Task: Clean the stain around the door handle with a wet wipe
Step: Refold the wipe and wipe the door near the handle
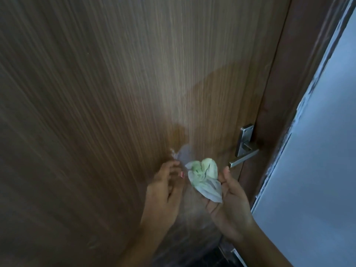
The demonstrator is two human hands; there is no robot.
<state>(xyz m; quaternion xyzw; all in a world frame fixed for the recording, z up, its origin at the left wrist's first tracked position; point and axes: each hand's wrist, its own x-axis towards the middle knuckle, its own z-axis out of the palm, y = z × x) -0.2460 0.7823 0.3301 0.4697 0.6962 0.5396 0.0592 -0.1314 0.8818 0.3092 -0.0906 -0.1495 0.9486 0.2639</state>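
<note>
While the right hand (229,199) is turned palm up with fingers loosely spread and only slightly bent, the wet wipe (204,178) lies across its fingers, carried rather than clamped; the thumb stands just right of it. The wipe is bunched and green-tinged at the top, with its long axis running from upper left down to a loose tail at lower right over the palm. The left hand (165,187) is blurred, fingers curled, tips right at the wipe's left corner; can't tell if it pinches it. Beyond is the wooden door (115,93), with a pale smear (183,153) just above the left fingers. The metal lever handle (243,149) is up right of the wipe, apart from it, its lever pointing down-left. Further right are the door frame (279,93) and the wall (317,151).
</note>
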